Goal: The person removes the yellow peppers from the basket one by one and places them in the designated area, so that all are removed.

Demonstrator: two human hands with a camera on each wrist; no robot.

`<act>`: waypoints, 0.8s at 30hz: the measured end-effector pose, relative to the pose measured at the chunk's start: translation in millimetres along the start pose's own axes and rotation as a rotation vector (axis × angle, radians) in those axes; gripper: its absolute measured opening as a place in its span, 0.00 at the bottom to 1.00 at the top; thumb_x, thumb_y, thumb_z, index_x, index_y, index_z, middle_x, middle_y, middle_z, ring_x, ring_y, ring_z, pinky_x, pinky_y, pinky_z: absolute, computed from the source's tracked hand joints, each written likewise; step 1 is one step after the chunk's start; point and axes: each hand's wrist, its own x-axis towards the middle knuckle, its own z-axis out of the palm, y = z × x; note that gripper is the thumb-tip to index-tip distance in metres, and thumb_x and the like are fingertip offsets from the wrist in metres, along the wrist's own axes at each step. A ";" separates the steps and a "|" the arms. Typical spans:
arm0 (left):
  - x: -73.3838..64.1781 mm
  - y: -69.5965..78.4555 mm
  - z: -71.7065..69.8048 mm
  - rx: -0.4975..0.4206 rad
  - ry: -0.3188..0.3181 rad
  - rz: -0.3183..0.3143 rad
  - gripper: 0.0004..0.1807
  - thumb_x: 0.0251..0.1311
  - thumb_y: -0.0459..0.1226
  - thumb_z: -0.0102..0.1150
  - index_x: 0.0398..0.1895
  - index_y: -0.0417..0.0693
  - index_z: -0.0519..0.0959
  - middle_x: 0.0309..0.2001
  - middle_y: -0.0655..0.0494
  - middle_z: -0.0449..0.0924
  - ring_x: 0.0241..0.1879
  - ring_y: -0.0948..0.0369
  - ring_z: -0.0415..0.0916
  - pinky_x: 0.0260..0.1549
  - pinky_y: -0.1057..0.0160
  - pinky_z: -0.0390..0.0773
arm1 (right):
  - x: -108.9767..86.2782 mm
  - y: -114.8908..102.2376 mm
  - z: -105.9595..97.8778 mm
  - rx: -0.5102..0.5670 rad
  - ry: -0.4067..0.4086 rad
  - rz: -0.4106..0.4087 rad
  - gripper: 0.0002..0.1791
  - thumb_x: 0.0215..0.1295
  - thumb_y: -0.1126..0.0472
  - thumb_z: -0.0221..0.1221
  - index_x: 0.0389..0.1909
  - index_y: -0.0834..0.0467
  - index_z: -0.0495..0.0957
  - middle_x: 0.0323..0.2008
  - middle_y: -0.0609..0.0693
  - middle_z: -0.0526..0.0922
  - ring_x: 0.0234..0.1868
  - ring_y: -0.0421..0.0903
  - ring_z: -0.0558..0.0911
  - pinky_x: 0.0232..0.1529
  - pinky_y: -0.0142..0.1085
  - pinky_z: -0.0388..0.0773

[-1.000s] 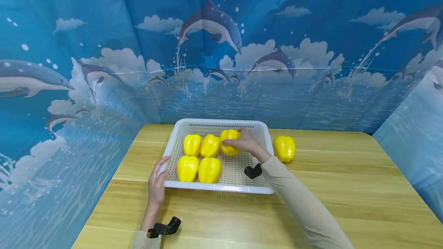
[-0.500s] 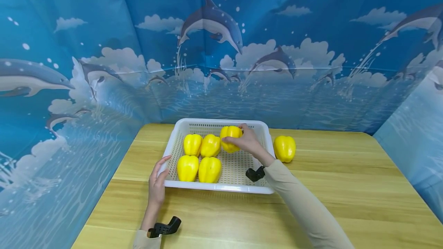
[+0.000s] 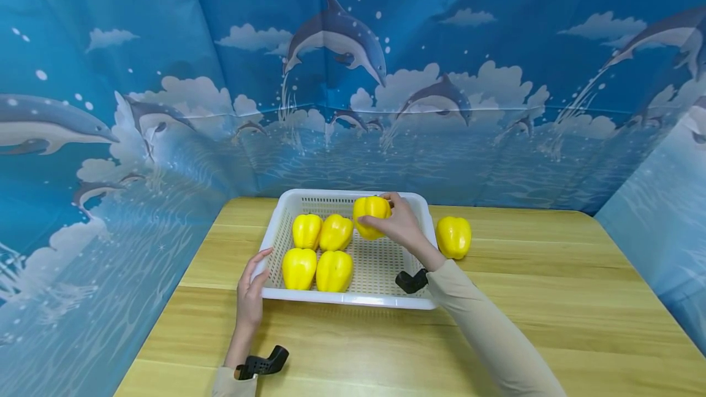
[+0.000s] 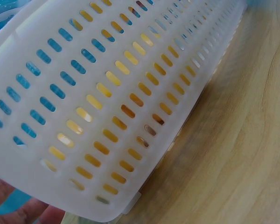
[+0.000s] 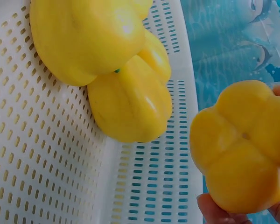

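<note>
My right hand (image 3: 401, 222) grips a yellow bell pepper (image 3: 370, 217) above the back right part of a white plastic basket (image 3: 353, 300). In the right wrist view, the lobed end of this bell pepper (image 5: 245, 144) faces the camera, with fingertips at its edges. Several more yellow bell peppers, including one at front left (image 3: 299, 269), rest in two rows in the basket's left half. My left hand (image 3: 250, 296) lies against the basket's left side, thumb and fingertips at the rim. From the left wrist, its fingers (image 4: 25, 212) show beyond the basket's corner, partly hidden.
Another yellow bell pepper (image 3: 453, 238) sits on the wooden table (image 3: 551, 299), just right of the basket. A blue curtain (image 3: 353, 158) printed with dolphins hangs close behind the table and along both sides.
My right hand has lifted the bell pepper and moved it slightly back and to the right. The left hand and basket have stayed in place.
</note>
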 end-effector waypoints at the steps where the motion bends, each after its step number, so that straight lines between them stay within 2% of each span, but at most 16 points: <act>1: 0.0 0.2 0.1 0.002 0.001 0.000 0.21 0.67 0.26 0.36 0.62 0.33 0.67 0.66 0.44 0.64 0.67 0.54 0.56 0.57 0.70 0.59 | -1.7 -0.6 -1.1 -0.002 0.003 -0.001 0.44 0.49 0.42 0.69 0.61 0.59 0.62 0.52 0.58 0.67 0.46 0.53 0.73 0.40 0.42 0.76; 9: 0.2 0.7 0.3 0.009 0.004 0.006 0.21 0.67 0.26 0.36 0.62 0.33 0.68 0.65 0.44 0.65 0.67 0.54 0.56 0.59 0.66 0.57 | -11.6 -3.5 -10.8 0.009 0.058 -0.061 0.44 0.49 0.40 0.68 0.61 0.59 0.64 0.52 0.58 0.69 0.42 0.52 0.74 0.36 0.41 0.76; 14: 0.1 1.2 0.0 0.017 0.007 -0.005 0.22 0.67 0.26 0.36 0.62 0.34 0.68 0.65 0.45 0.65 0.67 0.55 0.56 0.60 0.65 0.56 | -16.8 -3.6 -17.2 0.016 0.093 -0.080 0.43 0.47 0.38 0.68 0.59 0.58 0.67 0.49 0.56 0.72 0.39 0.53 0.73 0.35 0.42 0.75; 24: -0.7 2.5 0.7 0.005 0.000 -0.014 0.22 0.67 0.26 0.35 0.62 0.33 0.67 0.66 0.43 0.63 0.67 0.53 0.56 0.56 0.71 0.59 | -30.2 -2.6 -35.7 0.055 0.168 -0.071 0.41 0.50 0.40 0.68 0.61 0.57 0.66 0.48 0.56 0.71 0.38 0.53 0.69 0.36 0.43 0.71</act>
